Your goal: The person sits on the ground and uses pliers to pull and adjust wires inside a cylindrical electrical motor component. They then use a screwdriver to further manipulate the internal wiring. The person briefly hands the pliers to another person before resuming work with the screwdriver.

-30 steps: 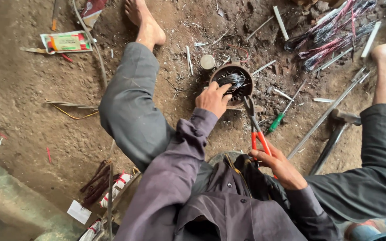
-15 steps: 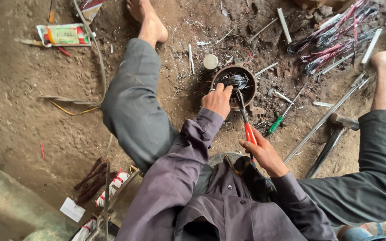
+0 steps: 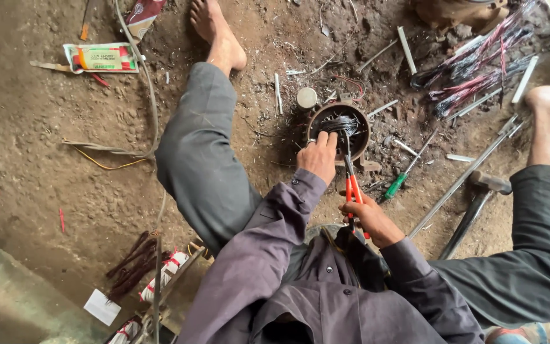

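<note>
A: From the head camera, where's the work?
B: A round metal housing (image 3: 338, 130) full of wire sits on the dirt floor (image 3: 52, 127) between the legs.
A: The hands?
B: The left hand (image 3: 318, 156) is curled on its near rim. The right hand (image 3: 370, 216) grips red-handled pliers (image 3: 350, 178), tips in the wire; a green screwdriver (image 3: 399, 181) lies just beside

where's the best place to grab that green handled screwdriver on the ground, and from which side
Probably by the green handle of the screwdriver, its thickest part. It lies flat on the dirt, handle toward the person, thin shaft running up and to the right away from them. Coming from above with the right hand, the nearer one, seems easiest, though that hand now holds the red-handled pliers.
</note>
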